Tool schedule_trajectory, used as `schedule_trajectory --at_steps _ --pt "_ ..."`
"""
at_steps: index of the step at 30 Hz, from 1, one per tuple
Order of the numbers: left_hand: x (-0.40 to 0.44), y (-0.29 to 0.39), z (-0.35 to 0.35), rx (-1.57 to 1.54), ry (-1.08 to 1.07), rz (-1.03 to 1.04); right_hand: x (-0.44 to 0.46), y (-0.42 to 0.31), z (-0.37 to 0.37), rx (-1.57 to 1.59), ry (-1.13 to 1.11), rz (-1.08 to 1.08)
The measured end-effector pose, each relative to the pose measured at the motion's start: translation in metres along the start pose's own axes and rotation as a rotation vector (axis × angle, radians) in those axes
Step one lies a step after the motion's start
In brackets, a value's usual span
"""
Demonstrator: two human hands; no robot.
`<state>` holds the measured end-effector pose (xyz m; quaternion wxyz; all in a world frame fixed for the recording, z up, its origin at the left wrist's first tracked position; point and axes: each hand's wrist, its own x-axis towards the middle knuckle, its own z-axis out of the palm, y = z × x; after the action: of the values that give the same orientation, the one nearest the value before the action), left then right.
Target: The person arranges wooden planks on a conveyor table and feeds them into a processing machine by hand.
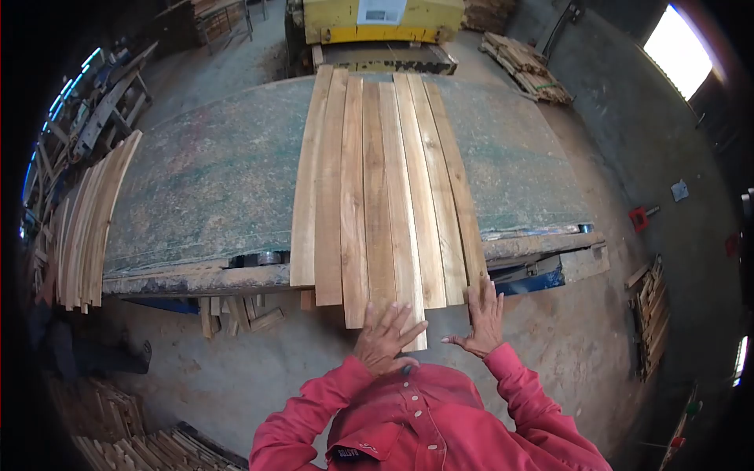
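**Uneven board ends, and two open hands at the edge**

From my remote seat, I start at the far left: thin strips (98, 228) lean together beside the green-topped table (204, 180); a knock there might set them sliding.

The row of boards (373, 196) lies lengthwise across the tabletop, near ends staggered and jutting past its near edge. Too much downward weight on those overhangs could tip one up.

My left hand (383, 339) is open, fingers spread over the middle ends, gripping nothing. The longest board (404, 259) sticks out most, so an uneven push might catch it and skew its neighbours (splinters worry me too, with bare skin).

My right hand (481, 322) is also open, thumb splayed, fingertips at the end of the rightmost board (457, 188). That board slants, so sideways pressure could fan it outward, or pinch a fingertip if a gap closed.
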<state>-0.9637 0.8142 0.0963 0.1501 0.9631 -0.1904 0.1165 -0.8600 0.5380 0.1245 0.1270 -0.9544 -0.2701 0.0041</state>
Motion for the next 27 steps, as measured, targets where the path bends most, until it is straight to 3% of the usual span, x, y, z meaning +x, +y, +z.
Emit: schedule_trajectory --at_steps 5,9,16,22,25,27 --pt "0.005 -0.003 0.013 0.088 -0.001 0.036 0.018 0.034 0.028 0.160 0.112 -0.007" --pt "0.021 -0.013 0.010 0.016 0.025 -0.001 0.031 0.034 0.023 0.166 0.112 -0.033" --pt "0.070 -0.045 0.007 0.181 0.000 -0.068 0.067 0.043 -0.003 0.210 -0.020 -0.064" --pt "0.107 -0.079 0.012 0.148 0.006 -0.065 0.080 0.057 0.006 0.274 0.014 -0.051" --pt "0.103 -0.079 0.000 0.151 0.006 -0.110 0.082 0.051 0.004 -0.013 0.038 -0.034" --pt "0.080 -0.073 -0.031 0.180 0.051 -0.165 0.070 0.042 -0.001 0.012 0.010 0.054"
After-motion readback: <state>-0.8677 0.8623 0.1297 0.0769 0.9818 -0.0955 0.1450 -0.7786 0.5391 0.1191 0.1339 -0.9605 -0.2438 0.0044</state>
